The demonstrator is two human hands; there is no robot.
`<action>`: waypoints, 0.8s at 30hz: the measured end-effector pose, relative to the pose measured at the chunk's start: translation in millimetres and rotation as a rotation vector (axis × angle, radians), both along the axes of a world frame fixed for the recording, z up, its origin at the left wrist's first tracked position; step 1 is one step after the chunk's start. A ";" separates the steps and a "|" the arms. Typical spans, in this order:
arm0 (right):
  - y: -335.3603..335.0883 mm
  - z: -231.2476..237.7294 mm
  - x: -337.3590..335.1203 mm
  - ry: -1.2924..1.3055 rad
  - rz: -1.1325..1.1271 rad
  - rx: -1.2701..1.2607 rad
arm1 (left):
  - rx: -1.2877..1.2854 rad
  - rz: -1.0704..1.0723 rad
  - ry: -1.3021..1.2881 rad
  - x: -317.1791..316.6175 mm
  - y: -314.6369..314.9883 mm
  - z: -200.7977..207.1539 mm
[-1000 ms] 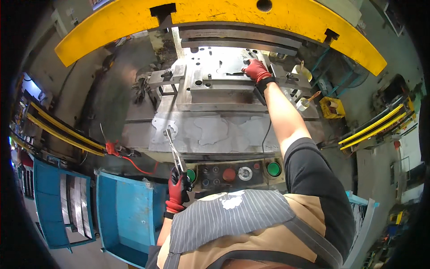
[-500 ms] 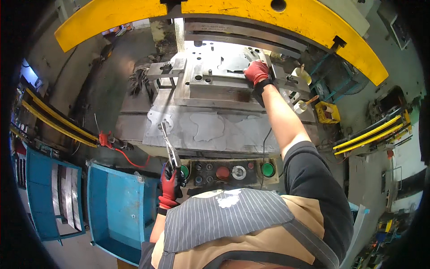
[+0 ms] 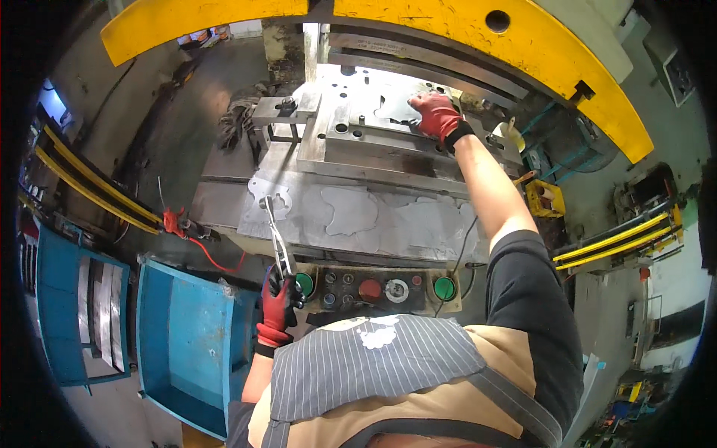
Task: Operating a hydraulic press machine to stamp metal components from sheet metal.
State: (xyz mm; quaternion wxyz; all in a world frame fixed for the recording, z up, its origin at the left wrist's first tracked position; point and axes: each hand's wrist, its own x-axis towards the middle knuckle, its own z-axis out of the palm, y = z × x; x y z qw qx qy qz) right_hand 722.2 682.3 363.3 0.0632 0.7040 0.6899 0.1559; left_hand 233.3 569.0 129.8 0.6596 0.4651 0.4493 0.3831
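Observation:
My left hand (image 3: 276,305), in a red and black glove, is closed around the handles of long metal pliers (image 3: 279,243). Their jaws reach a flat grey metal piece with cut-outs (image 3: 258,193) on the press table; whether they grip it cannot be made out. My right hand (image 3: 439,117), in a red glove, reaches far forward onto the lit steel die (image 3: 336,142). Its fingers stretch out over a shiny flat plate (image 3: 393,99) on top of the die. Another curved flat metal piece (image 3: 351,210) lies on the table between me and the die.
A yellow press beam (image 3: 418,19) arches above the die. Along the near table edge, a control panel (image 3: 349,288) carries green and red buttons. To the left stands a blue metal bin (image 3: 187,328). A yellow basket (image 3: 545,198) and a white pot (image 3: 510,136) are at right.
My right hand's fingers have straightened and stretched out over the plate on the die. My left hand still holds the pliers at the flat piece. The whole view has shifted slightly.

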 end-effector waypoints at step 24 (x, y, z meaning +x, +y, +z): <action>1.8 -7.6 25.3 -0.001 0.103 0.342 | -0.111 0.084 -0.017 16.7 -2.1 59.6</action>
